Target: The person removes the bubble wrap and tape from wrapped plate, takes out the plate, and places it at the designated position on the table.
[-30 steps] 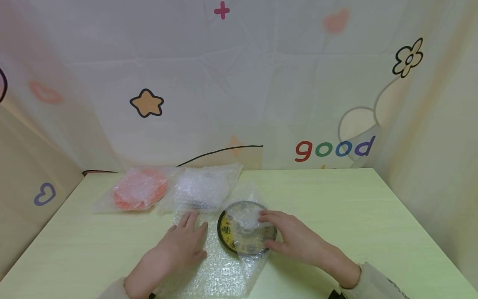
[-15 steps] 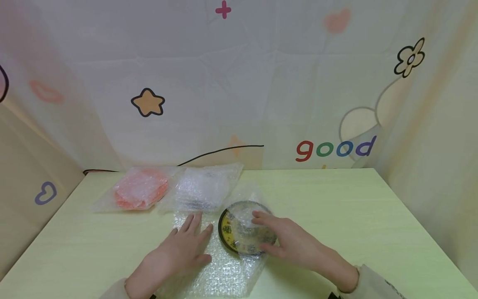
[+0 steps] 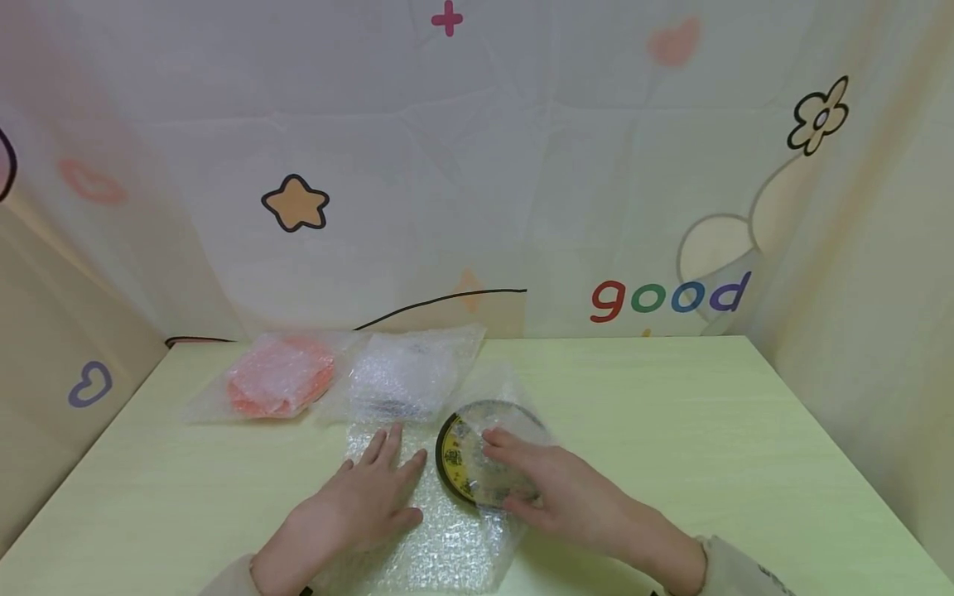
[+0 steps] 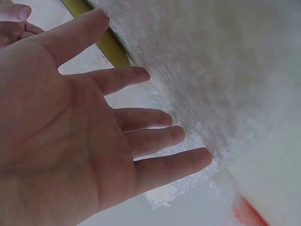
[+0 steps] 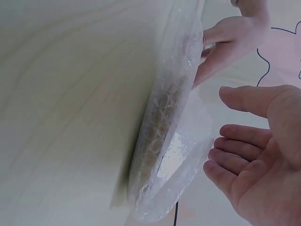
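Note:
A round flat tin (image 3: 450, 455) with a yellow printed face and dark rim lies on a sheet of bubble wrap (image 3: 447, 550). One flap of the wrap covers the tin's right part. My left hand (image 3: 365, 501), fingers spread, rests on the wrap left of the tin; the left wrist view shows its open palm (image 4: 80, 127) beside the tin's gold edge (image 4: 112, 49). My right hand (image 3: 570, 488) lies over the flap on the tin's right side, hiding part of it. In the right wrist view, its loosely bent fingers (image 5: 237, 153) are at the wrap (image 5: 160, 127).
Behind the hands, a pink item in bubble wrap (image 3: 279, 377) lies at the back left of the pale table (image 3: 671, 414). Right of it sits a white bubble-wrapped package (image 3: 402, 372). A printed curtain (image 3: 477, 165) hangs along the table's back and sides.
My right hand has slid left and slightly nearer across the flap, over the tin. My left hand has shifted slightly right, its fingers more spread. The tin stays in place.

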Demonstrator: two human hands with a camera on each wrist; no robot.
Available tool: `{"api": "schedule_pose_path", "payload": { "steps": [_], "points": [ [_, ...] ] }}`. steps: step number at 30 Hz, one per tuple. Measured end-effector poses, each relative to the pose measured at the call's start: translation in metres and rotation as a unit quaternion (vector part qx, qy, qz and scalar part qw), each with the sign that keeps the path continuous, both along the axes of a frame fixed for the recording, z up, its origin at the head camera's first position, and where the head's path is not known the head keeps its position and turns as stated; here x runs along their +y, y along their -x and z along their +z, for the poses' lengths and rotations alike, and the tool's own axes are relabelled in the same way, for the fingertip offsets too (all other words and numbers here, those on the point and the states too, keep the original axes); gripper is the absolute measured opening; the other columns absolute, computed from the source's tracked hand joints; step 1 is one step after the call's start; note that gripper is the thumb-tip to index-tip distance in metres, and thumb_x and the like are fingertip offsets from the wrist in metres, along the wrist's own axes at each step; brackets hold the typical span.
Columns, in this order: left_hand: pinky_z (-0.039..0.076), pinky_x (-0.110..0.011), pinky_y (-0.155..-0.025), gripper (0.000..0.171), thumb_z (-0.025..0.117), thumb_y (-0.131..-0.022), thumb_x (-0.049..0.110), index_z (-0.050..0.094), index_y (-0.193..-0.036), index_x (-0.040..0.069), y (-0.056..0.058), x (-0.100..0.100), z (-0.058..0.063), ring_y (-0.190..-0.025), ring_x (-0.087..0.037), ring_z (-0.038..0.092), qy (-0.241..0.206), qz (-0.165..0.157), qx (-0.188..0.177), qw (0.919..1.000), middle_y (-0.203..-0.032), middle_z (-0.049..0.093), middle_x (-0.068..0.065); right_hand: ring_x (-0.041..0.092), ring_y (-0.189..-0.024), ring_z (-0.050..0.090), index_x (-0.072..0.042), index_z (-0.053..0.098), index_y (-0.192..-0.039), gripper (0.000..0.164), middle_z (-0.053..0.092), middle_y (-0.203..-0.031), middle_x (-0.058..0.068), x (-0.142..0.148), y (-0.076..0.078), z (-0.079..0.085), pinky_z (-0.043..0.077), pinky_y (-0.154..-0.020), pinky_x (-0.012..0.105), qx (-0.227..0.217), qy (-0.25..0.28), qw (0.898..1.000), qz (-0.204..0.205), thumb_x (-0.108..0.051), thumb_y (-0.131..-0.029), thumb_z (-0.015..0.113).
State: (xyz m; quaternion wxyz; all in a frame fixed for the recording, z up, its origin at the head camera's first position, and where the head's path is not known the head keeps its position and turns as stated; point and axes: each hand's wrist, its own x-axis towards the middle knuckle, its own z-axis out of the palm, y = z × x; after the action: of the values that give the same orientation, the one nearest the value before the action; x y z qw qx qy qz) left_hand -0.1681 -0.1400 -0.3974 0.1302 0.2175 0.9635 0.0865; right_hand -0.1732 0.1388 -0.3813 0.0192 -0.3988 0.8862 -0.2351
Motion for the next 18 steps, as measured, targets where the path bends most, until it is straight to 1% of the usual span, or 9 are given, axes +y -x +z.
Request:
{"api": "schedule_pose_path", "payload": {
  "steps": [9,15,18],
  "points": [
    [0.038,-0.071,-0.103,0.073,0.068,-0.098,0.043,0.042,-0.157,0.008,0.0009,0.0015,0.0005,-0.150,-0.049,0.016,0.008,0.002,-0.006,0.9999,-0.164,0.012,-0.032,0.027,-0.143,0.043,0.000,0.055,-0.145,0.057,0.043,-0.158,0.012,-0.0096,-0.0031,-0.0040,0.043,-0.110,0.044,0.013,-0.011,1.000,0.023,-0.014,-0.093,0.077],
    [0.040,-0.071,-0.102,0.073,0.068,-0.099,0.043,0.042,-0.157,0.008,0.0026,0.0015,0.0004,-0.150,-0.048,0.017,0.013,0.003,-0.007,0.9999,-0.164,0.014,-0.032,0.022,-0.149,0.034,-0.002,0.051,-0.149,0.061,0.035,-0.163,0.008,-0.0110,-0.0026,-0.0048,0.039,-0.113,0.045,0.008,-0.011,0.999,0.049,-0.020,-0.096,0.075],
    [0.040,-0.071,-0.101,0.073,0.068,-0.098,0.043,0.042,-0.157,0.008,0.0031,0.0015,0.0005,-0.150,-0.049,0.018,0.011,0.003,-0.007,0.9999,-0.164,0.014,-0.032,0.023,-0.149,0.032,0.000,0.048,-0.151,0.064,0.033,-0.164,0.009,-0.0111,-0.0021,-0.0057,0.039,-0.113,0.045,0.013,-0.011,0.998,0.058,-0.019,-0.096,0.075]
  ]
}}
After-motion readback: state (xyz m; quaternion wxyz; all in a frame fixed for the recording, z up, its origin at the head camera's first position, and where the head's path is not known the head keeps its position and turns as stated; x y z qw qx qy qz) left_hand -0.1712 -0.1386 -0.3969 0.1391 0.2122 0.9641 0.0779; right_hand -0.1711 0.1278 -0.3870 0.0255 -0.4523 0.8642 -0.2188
